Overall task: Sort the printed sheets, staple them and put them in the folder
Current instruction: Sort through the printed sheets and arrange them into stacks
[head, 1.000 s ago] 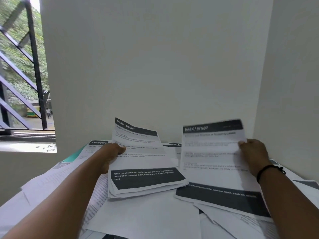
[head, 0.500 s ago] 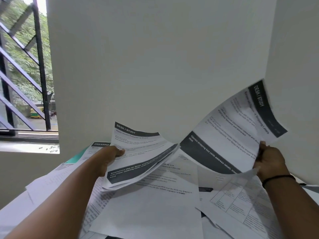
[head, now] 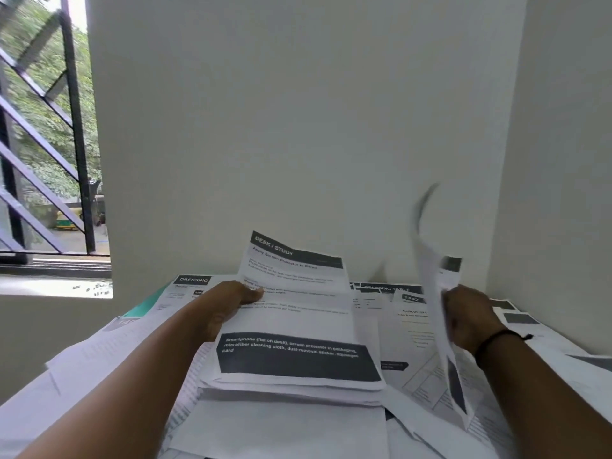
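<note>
Forearms reached in from both lower corners of the head view over a desk buried in printed sheets (head: 291,435); the left hand (head: 225,306) lay knuckles up at the left edge of a small stack of sheets (head: 298,326), thumb across the top page and the remaining fingers hidden beneath, clamped on the stack; the top page carried a dark "DESK / STUDY" header and a dark band of white text near its lower edge; how many pages the stack held could not be told, though several edges showed at its near side. To the right of the stack, the right hand (head: 467,321), a black band at its wrist, stood with fingers curled round one single sheet (head: 433,293), held edge-on and blurred, its top curving up against the white wall (head: 298,127); two hands, two grips, each closed on paper. Behind the stack a sheet headed "DRESSING" (head: 188,286) lay flat beside a teal folder edge (head: 149,303); far left of the stack, a barred window (head: 43,144) showed green trees.
</note>
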Action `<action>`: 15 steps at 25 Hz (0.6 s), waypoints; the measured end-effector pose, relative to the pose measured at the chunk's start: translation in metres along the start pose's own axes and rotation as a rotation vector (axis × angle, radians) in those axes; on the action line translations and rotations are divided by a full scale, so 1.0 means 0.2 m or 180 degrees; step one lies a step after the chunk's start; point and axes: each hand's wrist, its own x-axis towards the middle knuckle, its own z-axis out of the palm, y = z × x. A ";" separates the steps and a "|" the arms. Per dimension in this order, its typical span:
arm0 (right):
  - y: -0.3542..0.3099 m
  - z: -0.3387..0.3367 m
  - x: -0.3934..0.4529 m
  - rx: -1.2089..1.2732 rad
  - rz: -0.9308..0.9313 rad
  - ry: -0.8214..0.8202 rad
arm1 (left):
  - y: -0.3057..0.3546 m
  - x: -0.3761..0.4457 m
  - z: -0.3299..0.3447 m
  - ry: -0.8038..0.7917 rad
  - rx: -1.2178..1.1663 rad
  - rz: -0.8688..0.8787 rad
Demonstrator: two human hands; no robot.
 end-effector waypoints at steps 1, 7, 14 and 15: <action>-0.01 0.03 -0.06 -0.0164 -0.0005 -0.0134 | 0.00 0.00 0.03 -0.0100 0.0024 -0.0015; 0.08 0.20 -0.15 -0.0412 -0.0413 -0.0637 | 0.00 -0.04 0.17 -0.0260 0.0218 0.0125; 0.08 0.27 -0.20 0.0144 -0.0383 -0.0490 | 0.03 -0.10 0.23 -0.0707 -0.0436 0.0515; 0.08 0.28 -0.21 0.0211 -0.0424 -0.0433 | 0.03 -0.11 0.24 -0.0747 -0.0305 0.0623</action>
